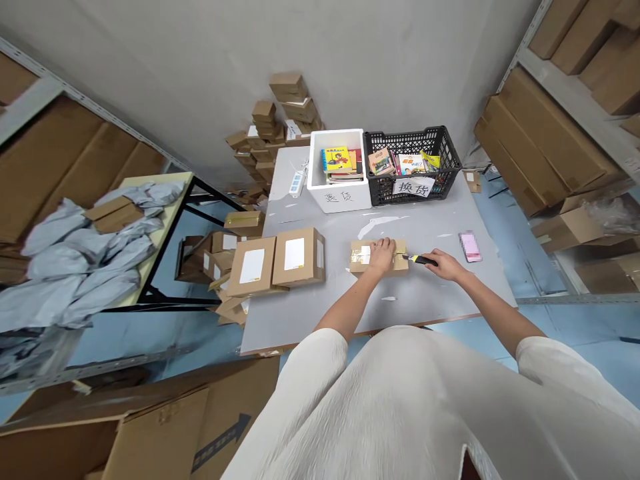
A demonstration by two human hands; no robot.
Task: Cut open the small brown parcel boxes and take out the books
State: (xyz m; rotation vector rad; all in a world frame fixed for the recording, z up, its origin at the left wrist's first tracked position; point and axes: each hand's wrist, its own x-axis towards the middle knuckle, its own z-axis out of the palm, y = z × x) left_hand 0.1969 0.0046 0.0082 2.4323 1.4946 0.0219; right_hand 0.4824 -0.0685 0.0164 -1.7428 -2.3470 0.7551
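Head camera shows me the taped cardboard box (399, 265) near the middle of the desk (330, 310), closer to the near edge than the far one. My left hand (383, 255) lies over its top, fingers spread against it, hiding the middle and part of a white label. My right hand (443, 263) has its fingers closed on the utility knife (425, 260), covering the handle's rear; I can't make out whether the blade tip touches the cardboard. The blade points left, at the box's right end. The box's long axis runs left to right, roughly along the near edge. I see bare surface towards the two larger boxes at the left edge and the phone (471, 247) by the right edge, its screen blurred.
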